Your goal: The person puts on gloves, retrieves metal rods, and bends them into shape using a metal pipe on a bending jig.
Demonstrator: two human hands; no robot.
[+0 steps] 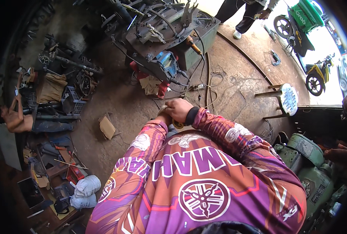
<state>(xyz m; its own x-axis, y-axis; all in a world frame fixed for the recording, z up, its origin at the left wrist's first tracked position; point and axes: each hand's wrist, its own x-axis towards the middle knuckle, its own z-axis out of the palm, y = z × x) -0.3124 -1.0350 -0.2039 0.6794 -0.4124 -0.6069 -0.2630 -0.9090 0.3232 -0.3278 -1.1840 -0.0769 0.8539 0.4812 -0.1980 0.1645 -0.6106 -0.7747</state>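
My right hand (180, 110) and my left hand (164, 117) are together in front of my chest, the right one lying across the left. The right fingers are curled, and a small pale tan thing (162, 109) shows at the left hand beside them; its kind is unclear. Most of the left fingers are hidden. Just below the hands, a small yellowish round thing (178, 124) is partly covered by my right wrist. A dark band circles that wrist at the sleeve's end.
Ahead stands a metal workbench (199, 50) with metal parts and a blue machine (166, 64) beside it. Cables (210, 84) cross the floor. A stool (288, 99) and green machinery (312, 171) are at right, a cardboard piece (107, 128) at left. Two people are nearby.
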